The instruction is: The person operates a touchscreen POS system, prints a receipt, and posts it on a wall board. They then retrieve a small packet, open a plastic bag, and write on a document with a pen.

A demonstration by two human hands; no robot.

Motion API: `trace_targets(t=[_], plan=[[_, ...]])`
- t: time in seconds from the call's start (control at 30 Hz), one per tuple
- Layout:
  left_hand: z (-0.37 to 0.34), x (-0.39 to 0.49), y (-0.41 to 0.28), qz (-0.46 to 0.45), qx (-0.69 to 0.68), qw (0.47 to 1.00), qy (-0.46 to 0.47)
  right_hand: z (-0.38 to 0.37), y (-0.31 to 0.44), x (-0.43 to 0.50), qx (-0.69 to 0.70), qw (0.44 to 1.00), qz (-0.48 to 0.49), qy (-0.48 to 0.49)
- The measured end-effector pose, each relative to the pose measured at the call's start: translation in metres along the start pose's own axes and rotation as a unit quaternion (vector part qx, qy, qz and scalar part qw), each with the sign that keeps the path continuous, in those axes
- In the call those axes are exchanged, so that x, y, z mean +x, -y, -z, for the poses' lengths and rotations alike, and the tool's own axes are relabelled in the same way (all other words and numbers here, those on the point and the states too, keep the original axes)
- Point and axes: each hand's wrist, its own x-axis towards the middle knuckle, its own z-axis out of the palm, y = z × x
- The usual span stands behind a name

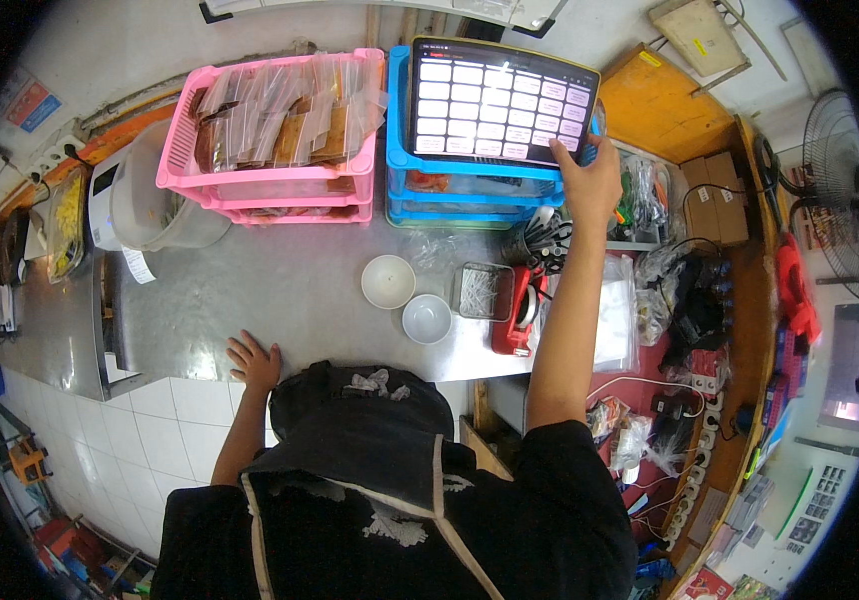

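Note:
My right hand (593, 174) grips the lower right corner of a tablet (504, 105), its thumb over the lit screen and its other fingers at the side edge. On the screen is a grid of white tiles bearing writing. The tablet leans on a stack of blue plastic baskets (474, 180). My left hand (255, 361) rests palm down, fingers spread, on the front edge of the steel table (294, 285). Two small white bowls, one cream (388, 282) and one bluish (427, 319), sit on the table between my hands.
Pink stacked baskets (264, 187) hold several zip bags of brown contents (294, 127). By my right forearm are a wire tray (483, 291), a red tape dispenser (512, 319) and a utensil holder (547, 238). A clear plastic tub (156, 202) stands at the left.

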Motion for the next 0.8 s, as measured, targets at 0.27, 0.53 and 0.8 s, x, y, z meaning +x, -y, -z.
trace_targets(t=[0.27, 0.53, 0.8], plan=[[0.002, 0.0, -0.001, 0.007, 0.004, 1.0, 0.006, 0.001, 0.004, 0.0, -0.001, 1.0, 0.005, -0.011], [0.001, 0.0, -0.001, 0.008, 0.003, 1.0, 0.002, -0.002, 0.001, 0.0, -0.001, 1.0, -0.006, -0.012], [-0.002, 0.001, 0.001, 0.003, 0.008, 1.0, -0.004, 0.01, 0.018, 0.0, -0.016, 0.999, -0.023, 0.023]])
